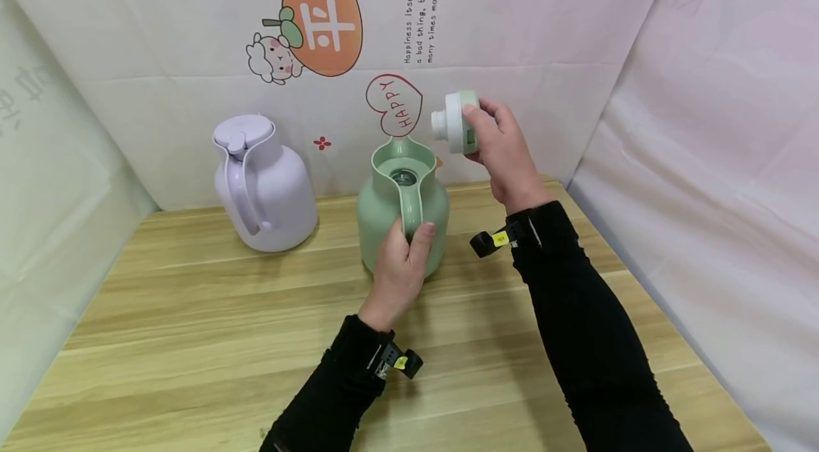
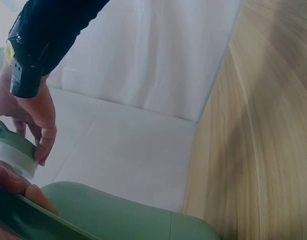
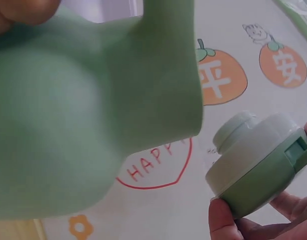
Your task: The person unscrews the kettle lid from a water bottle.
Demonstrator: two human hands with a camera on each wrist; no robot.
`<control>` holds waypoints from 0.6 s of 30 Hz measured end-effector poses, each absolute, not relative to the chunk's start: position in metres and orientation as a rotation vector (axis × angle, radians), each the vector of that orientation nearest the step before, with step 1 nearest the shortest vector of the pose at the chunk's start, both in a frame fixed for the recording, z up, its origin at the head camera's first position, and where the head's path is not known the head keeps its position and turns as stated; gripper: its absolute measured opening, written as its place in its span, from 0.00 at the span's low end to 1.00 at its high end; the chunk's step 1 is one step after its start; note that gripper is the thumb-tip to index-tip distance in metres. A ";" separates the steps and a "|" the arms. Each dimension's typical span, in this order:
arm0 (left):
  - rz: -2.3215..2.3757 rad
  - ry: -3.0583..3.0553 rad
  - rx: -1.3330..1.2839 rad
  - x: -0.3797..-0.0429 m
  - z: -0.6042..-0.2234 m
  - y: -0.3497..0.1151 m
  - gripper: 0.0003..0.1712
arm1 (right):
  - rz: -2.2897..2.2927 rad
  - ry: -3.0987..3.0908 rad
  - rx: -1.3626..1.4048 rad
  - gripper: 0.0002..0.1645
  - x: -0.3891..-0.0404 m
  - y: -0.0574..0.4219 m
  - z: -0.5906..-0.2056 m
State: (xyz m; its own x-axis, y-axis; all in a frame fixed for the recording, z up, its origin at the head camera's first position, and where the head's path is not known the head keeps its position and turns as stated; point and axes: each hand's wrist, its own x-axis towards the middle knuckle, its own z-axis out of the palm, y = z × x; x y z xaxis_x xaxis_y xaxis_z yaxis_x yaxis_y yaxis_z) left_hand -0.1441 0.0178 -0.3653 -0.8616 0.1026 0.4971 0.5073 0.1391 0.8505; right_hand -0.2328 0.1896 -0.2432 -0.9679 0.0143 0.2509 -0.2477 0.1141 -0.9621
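Observation:
A green thermos jug [image 1: 371,224] stands upright on the wooden table, its round mouth uncovered. My left hand [image 1: 399,271] grips the jug's handle [image 1: 411,207] from the near side. Above and to the right of the mouth, my right hand [image 1: 505,150] holds the green-and-white lid [image 1: 456,124] tilted on its side, its white plug facing left. In the right wrist view the lid [image 3: 256,165] is apart from the jug [image 3: 68,115], with fingertips around its green rim. The left wrist view shows the lid [image 2: 13,155] beyond the jug's body [image 2: 118,212].
A lilac thermos jug [image 1: 275,189] with its lid on stands at the back left of the wooden table [image 1: 211,338]. A printed white cloth [image 1: 512,11] hangs behind the table, and pale cloths [image 1: 710,175] hang at both sides.

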 end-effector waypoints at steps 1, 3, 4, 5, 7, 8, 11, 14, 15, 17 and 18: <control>-1.777 -2.103 -0.589 -0.144 -0.365 0.018 0.13 | 1.996 -2.157 0.226 0.38 -0.233 0.191 -0.246; -1.780 -2.103 -0.591 -0.144 -0.365 0.018 0.13 | 2.073 -2.099 0.218 0.36 -0.234 0.194 -0.253; -1.783 -2.106 -0.591 -0.144 -0.365 0.018 0.13 | 2.114 -2.067 0.214 0.35 -0.235 0.195 -0.257; -1.785 -2.107 -0.592 -0.144 -0.365 0.018 0.13 | 2.155 -2.036 0.212 0.33 -0.235 0.197 -0.260; -1.785 -2.111 -0.592 -0.144 -0.365 0.018 0.13 | 2.237 -1.978 0.209 0.29 -0.237 0.200 -0.268; -1.785 -2.112 -0.592 -0.143 -0.365 0.017 0.13 | 2.272 -1.958 0.201 0.26 -0.238 0.201 -0.272; -1.786 -2.115 -0.587 -0.143 -0.365 0.017 0.13 | 2.370 -1.899 0.159 0.22 -0.241 0.205 -0.284; -1.782 -2.118 -0.577 -0.143 -0.364 0.017 0.13 | 2.432 -1.867 0.107 0.21 -0.241 0.210 -0.297; -1.780 -2.119 -0.573 -0.143 -0.364 0.017 0.13 | 2.448 -1.854 0.099 0.22 -0.241 0.212 -0.302; -1.771 -2.123 -0.566 -0.143 -0.365 0.017 0.14 | 2.488 -1.827 0.085 0.22 -0.241 0.215 -0.310; -1.766 -2.126 -0.563 -0.143 -0.365 0.017 0.14 | 2.506 -1.820 0.081 0.23 -0.241 0.216 -0.315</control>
